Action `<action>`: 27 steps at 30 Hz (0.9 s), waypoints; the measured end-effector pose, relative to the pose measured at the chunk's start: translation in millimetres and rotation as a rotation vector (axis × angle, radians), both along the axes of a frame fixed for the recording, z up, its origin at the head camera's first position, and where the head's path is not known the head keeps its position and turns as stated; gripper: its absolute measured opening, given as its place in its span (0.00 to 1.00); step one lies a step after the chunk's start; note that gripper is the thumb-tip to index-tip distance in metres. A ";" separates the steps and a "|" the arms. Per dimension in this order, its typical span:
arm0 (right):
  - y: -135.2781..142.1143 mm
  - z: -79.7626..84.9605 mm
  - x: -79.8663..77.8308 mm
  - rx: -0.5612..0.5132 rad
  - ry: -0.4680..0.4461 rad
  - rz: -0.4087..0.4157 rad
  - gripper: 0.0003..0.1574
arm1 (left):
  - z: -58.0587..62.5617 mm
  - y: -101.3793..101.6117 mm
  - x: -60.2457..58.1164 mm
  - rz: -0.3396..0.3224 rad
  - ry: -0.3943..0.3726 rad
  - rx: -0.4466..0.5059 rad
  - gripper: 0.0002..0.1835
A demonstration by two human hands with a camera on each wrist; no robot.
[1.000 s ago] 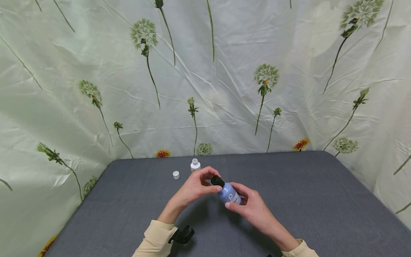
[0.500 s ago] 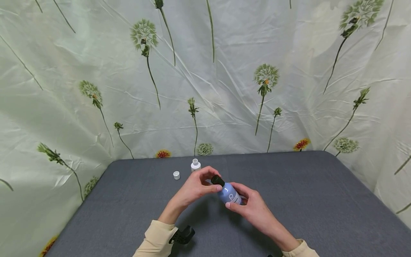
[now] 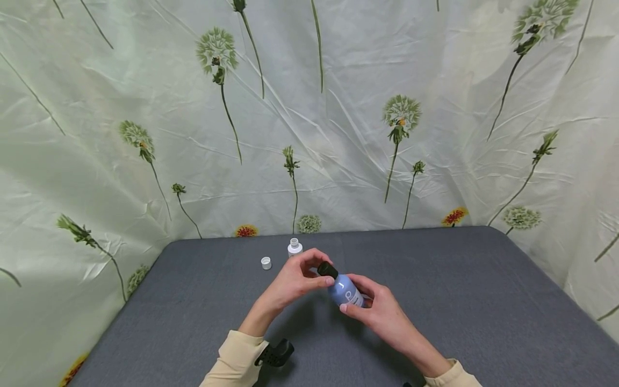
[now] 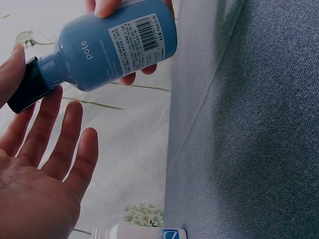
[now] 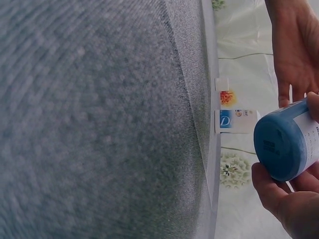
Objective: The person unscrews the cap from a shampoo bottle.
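A blue bottle [image 3: 345,290] with a black cap [image 3: 327,270] is held tilted above the table, its cap end up and to the left. My right hand [image 3: 379,309] grips the bottle's body between thumb and fingers. At the cap, my left hand [image 3: 292,282] pinches with thumb and fingertips. In the left wrist view the bottle [image 4: 117,45] shows a barcode label and a bare stretch of neck below the cap [image 4: 25,87]. The right wrist view shows the bottle's round base [image 5: 279,147].
Behind my left hand stands a white bottle [image 3: 294,248] with an uncapped neck, partly hidden by the hand. To its left a white cap [image 3: 266,263] lies on the grey table [image 3: 459,301]. A flower-printed curtain [image 3: 338,134] hangs along the table's back edge.
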State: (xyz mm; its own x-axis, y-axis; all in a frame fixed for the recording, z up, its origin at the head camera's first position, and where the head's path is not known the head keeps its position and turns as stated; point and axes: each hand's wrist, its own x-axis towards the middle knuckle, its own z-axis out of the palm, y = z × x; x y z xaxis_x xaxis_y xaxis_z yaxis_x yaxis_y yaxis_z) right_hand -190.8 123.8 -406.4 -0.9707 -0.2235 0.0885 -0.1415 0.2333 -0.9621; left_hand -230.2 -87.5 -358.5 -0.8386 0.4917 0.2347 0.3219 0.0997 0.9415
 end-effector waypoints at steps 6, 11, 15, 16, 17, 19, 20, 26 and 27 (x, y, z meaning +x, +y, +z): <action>-0.3 -0.3 -0.5 0.012 -0.013 -0.007 0.38 | 4.6 -1.1 3.1 0.004 0.007 0.002 0.16; -0.1 -0.5 -0.1 0.013 -0.019 -0.013 0.38 | 4.8 -1.7 2.6 0.011 0.005 -0.005 0.17; 0.0 -0.6 0.1 0.010 -0.018 -0.014 0.37 | 5.8 -2.2 2.7 0.012 0.003 0.004 0.17; 0.0 -0.5 0.2 0.009 -0.016 -0.014 0.37 | 6.1 -2.4 2.8 0.013 0.001 0.005 0.16; 0.1 -0.3 0.2 0.010 -0.015 -0.013 0.37 | 6.5 -2.7 3.0 0.015 -0.001 0.004 0.16; 0.1 0.0 0.2 0.006 -0.011 -0.011 0.37 | 7.2 -3.1 3.2 0.020 -0.001 0.002 0.16; 0.1 0.2 0.2 0.004 -0.008 -0.009 0.37 | 7.3 -3.4 3.3 0.022 0.000 0.002 0.16; 0.5 0.0 -0.2 -0.009 -0.012 -0.003 0.38 | 7.8 -5.0 3.3 0.025 0.014 0.007 0.16; 0.6 -0.2 -0.4 -0.009 -0.012 -0.005 0.38 | 8.1 -5.2 3.4 0.025 0.014 0.008 0.16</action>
